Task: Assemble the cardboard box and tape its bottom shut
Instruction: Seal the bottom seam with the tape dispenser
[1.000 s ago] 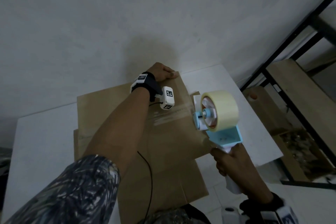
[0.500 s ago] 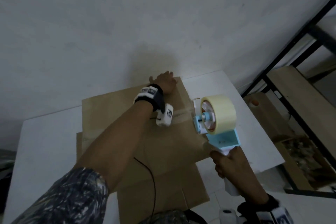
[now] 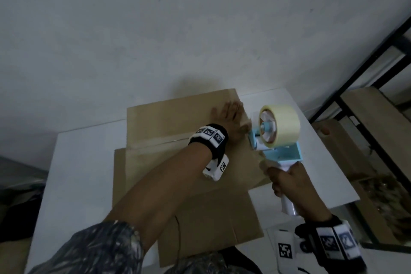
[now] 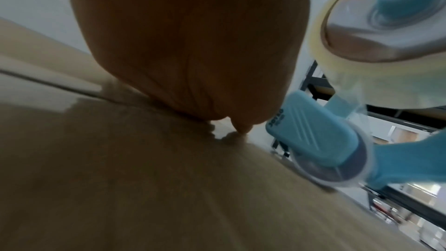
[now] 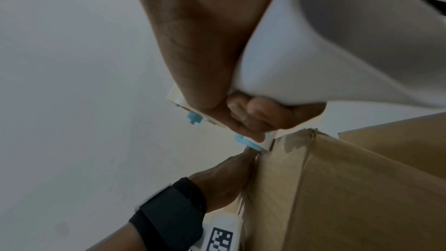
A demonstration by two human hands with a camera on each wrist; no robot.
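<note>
A brown cardboard box (image 3: 169, 118) stands upside down on the white table (image 3: 84, 176), its bottom flaps folded in. A clear tape strip (image 3: 155, 141) runs along the centre seam. My left hand (image 3: 229, 118) lies flat with straight fingers on the box's right end, pressing the taped seam (image 4: 60, 87). My right hand (image 3: 287, 187) grips the white handle of a light-blue tape dispenser (image 3: 275, 140) bearing a cream tape roll (image 3: 282, 124). The dispenser's front meets the box's right edge beside my left hand. The right wrist view shows fingers (image 5: 253, 114) curled round the handle (image 5: 325, 54).
Another flat piece of cardboard (image 3: 209, 224) lies under the box toward me. A black metal rack (image 3: 364, 73) with wooden shelves (image 3: 378, 118) stands to the right of the table. A white wall rises behind. The table's right edge is close to the dispenser.
My left hand slid along the seam toward the box's right end and flattened. The dispenser has stayed at the right edge while the view shifted.
</note>
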